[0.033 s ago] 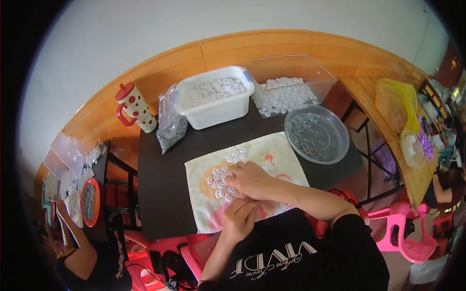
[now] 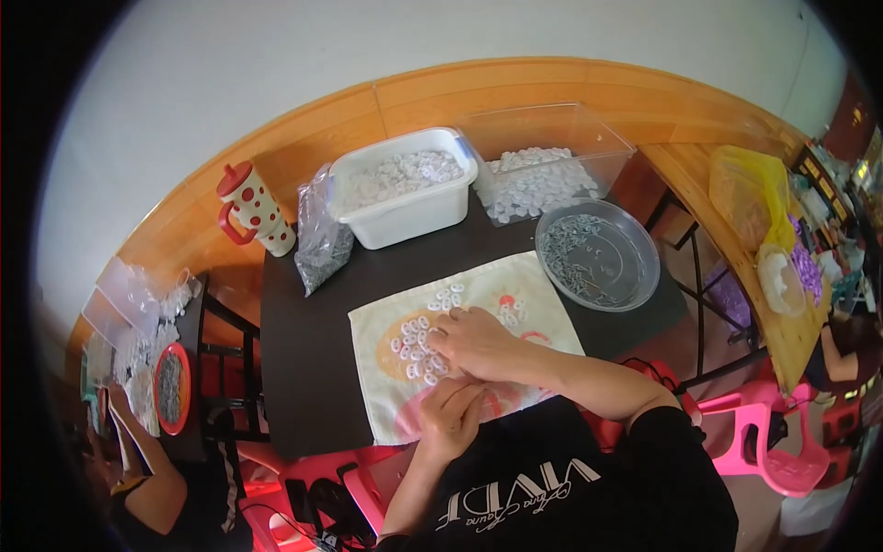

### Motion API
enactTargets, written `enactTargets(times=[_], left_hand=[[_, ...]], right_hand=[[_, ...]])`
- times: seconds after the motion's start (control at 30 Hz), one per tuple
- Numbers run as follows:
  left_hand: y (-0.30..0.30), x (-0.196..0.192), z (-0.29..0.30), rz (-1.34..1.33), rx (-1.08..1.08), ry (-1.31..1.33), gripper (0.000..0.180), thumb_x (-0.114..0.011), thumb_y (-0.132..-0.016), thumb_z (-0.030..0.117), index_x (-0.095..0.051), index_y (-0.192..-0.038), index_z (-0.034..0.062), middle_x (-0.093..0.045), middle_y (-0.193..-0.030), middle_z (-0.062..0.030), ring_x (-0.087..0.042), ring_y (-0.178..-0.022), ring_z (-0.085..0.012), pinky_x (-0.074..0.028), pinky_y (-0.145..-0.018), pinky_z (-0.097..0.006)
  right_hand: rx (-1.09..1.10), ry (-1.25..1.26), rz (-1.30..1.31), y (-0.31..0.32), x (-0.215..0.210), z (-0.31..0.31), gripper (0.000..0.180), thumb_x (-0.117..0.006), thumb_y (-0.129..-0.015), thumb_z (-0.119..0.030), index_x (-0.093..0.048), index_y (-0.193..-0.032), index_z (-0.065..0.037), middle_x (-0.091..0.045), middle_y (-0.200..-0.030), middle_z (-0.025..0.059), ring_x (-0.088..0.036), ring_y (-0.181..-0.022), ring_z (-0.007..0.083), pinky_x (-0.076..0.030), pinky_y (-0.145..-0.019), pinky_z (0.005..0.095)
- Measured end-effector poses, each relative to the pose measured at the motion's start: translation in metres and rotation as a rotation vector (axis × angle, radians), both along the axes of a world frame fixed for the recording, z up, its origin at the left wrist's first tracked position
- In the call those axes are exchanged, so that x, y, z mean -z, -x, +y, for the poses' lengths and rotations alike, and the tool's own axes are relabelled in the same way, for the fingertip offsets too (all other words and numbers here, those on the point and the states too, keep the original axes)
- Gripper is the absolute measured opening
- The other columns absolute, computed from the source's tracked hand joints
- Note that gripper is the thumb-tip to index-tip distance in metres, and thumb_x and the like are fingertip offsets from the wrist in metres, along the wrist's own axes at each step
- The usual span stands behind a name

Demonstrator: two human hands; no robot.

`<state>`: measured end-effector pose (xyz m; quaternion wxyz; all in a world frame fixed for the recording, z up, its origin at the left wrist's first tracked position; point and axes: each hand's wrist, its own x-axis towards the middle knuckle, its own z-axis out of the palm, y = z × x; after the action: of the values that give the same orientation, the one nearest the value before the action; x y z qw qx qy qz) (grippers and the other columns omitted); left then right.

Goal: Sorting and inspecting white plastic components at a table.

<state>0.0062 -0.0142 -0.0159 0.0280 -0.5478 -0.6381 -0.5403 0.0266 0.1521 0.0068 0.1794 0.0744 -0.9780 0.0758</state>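
On a cream cloth with orange and pink patches [image 2: 372,322] lie several small white oval plastic pieces [image 2: 410,339] with openings in them. My right hand [image 2: 483,342] reaches over these pieces from the right, palm down. Its fingers are bent a little and apart, with the tips touching or just above the pieces. Close to the near edge of the cloth, my left hand [image 2: 451,419] is closed, thumb and fingers pressed together beside my right hand. Whatever it pinches is too small or hidden to make out. More white pieces [image 2: 511,311] sit to the right of my right hand.
Behind the cloth stand a white tub [image 2: 405,221] and a clear bin [image 2: 589,138], both holding white pieces. A round clear bowl [image 2: 635,262] of grey bits is at the right. A bag of grey bits [image 2: 322,262] and a dotted tumbler [image 2: 260,216] stand left. Another person's arm [image 2: 152,478] shows far left.
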Motion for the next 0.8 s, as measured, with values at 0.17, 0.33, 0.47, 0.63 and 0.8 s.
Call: enactTargets(times=[0.17, 0.33, 0.47, 0.63, 0.8], left_hand=[[-0.003, -0.007, -0.002, -0.085, -0.101, -0.009, 0.015, -0.07, -0.078, -0.009, -0.07, -0.092, -0.0034, -0.067, -0.081, -0.0123, -0.061, -0.066, -0.0193, -0.048, -0.058, -0.029], [-0.007, -0.015, 0.005, -0.128, -0.358, -0.097, 0.014, -0.067, -0.084, -0.008, -0.07, -0.097, -0.0034, -0.066, -0.078, -0.0074, -0.058, -0.069, -0.0107, -0.046, -0.055, -0.023], [-0.008, -0.021, 0.023, -0.722, -0.269, -0.216, 0.016, -0.063, -0.089, -0.009, -0.069, -0.104, -0.0046, -0.067, -0.086, -0.0074, -0.061, -0.072, -0.0113, -0.052, -0.058, -0.024], [-0.008, -0.008, 0.032, -0.746, -0.031, -0.188, 0.013, -0.064, -0.09, -0.009, -0.07, -0.1, -0.0042, -0.068, -0.09, -0.0105, -0.065, -0.071, -0.0147, -0.053, -0.058, -0.025], [-0.008, -0.013, 0.029, -0.898, 0.029, -0.216, 0.011, -0.063, -0.091, -0.007, -0.071, -0.097, -0.0038, -0.07, -0.089, -0.0124, -0.067, -0.069, -0.0166, -0.052, -0.057, -0.025]], right_hand=[[-0.125, 0.025, -0.005, -0.013, 0.001, 0.002, 0.023, -0.068, -0.077, -0.019, -0.065, -0.095, -0.007, -0.065, -0.095, 0.0092, -0.065, -0.094, 0.0268, -0.051, -0.075, 0.0409], [-0.12, 0.359, 0.173, -0.019, 0.002, 0.011, 0.018, -0.069, -0.078, -0.011, -0.063, -0.095, -0.005, -0.065, -0.088, 0.0083, -0.066, -0.085, 0.0249, -0.051, -0.071, 0.0386], [-0.175, 1.169, 0.093, -0.039, -0.029, 0.01, 0.016, -0.07, -0.084, 0.004, -0.06, -0.096, 0.0, -0.065, -0.086, 0.0088, -0.066, -0.076, 0.0144, -0.051, -0.067, 0.026], [-0.171, 1.042, 0.213, -0.062, -0.037, 0.026, 0.013, -0.066, -0.082, 0.005, -0.062, -0.092, -0.001, -0.063, -0.081, 0.0105, -0.064, -0.071, 0.0236, -0.049, -0.062, 0.0326], [0.408, 0.469, 0.267, -0.106, -0.036, 0.144, 0.016, -0.063, -0.074, 0.004, -0.062, -0.089, -0.002, -0.062, -0.081, 0.0184, -0.062, -0.076, 0.0404, -0.048, -0.066, 0.046]])
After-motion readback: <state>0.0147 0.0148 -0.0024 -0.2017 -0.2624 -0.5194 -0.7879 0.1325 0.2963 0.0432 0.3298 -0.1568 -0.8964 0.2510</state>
